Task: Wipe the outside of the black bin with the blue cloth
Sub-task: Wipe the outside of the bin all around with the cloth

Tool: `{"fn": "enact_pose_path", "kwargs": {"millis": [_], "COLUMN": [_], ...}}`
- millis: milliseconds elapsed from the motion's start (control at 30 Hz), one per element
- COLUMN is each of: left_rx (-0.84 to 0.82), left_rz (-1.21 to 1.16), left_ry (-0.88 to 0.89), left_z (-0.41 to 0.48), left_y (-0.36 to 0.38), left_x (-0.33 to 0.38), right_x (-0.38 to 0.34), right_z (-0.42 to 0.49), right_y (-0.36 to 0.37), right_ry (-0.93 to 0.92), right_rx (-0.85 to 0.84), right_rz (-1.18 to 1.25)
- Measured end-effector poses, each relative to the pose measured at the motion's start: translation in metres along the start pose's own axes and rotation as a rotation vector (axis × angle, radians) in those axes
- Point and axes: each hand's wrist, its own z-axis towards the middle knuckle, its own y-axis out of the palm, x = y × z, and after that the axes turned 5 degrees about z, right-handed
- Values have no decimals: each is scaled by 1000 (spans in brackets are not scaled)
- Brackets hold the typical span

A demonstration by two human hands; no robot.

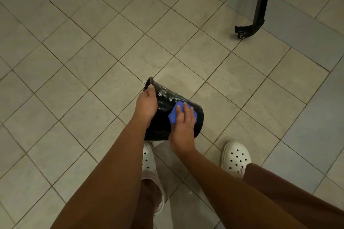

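The black bin (163, 128) is tilted on its side above the tiled floor, its open rim pointing up and to the left. White soapy streaks show on its upper wall. My left hand (146, 104) grips the bin near the rim. My right hand (183, 122) presses the blue cloth (174, 114) flat against the bin's outer wall, near its base end. Part of the cloth is hidden under my fingers.
Beige floor tiles (93, 51) spread all around. My two white clogs (235, 156) stand just below the bin. A black furniture leg with a caster (257, 22) stands at the upper right. A damp patch (178, 79) shows on the tile beyond the bin.
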Motion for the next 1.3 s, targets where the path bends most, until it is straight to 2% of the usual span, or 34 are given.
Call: {"fn": "enact_pose_path", "kwargs": {"millis": [100,200,267,367,433,500,667,767,833,967,1067,1200,1300], "left_rx": [4,-32,-28,-23,-25,-25,-36,-36,-21,-27,-36,-5,-24], "left_rz": [-6,18,39,42,45,58,82,73,79,96,124,117,79], "left_ry": [-15,8,12,11,17,25,12,15,19,44,61,61,57], "left_z": [0,-1,-2,-3,-4,-4,-5,-4,-4,-6,-7,-7,-6], "left_y": [-2,1,2,2,0,0,4,5,4,4,4,5,6], "left_x": [-2,-3,-2,-2,-2,0,5,4,2,0,2,2,2], "right_x": [-2,-1,1,10,15,16,-6,-12,-10,1,7,-1,-8], "right_z": [4,29,41,45,36,19,9,32,43,47,25,1,24], "right_y": [1,-11,-19,-24,-21,-14,-2,-9,-17,-29,-20,-3,-9], "right_ry": [-183,-240,-205,-31,65,71,-186,-226,-194,23,35,-160,-277], "right_rx": [-63,-101,-121,-103,-72,-42,-37,-111,-150,-135,-77,-74,-111], "right_rz": [-29,15,64,104,77,15,-10,78,118,158,66,16,68]}}
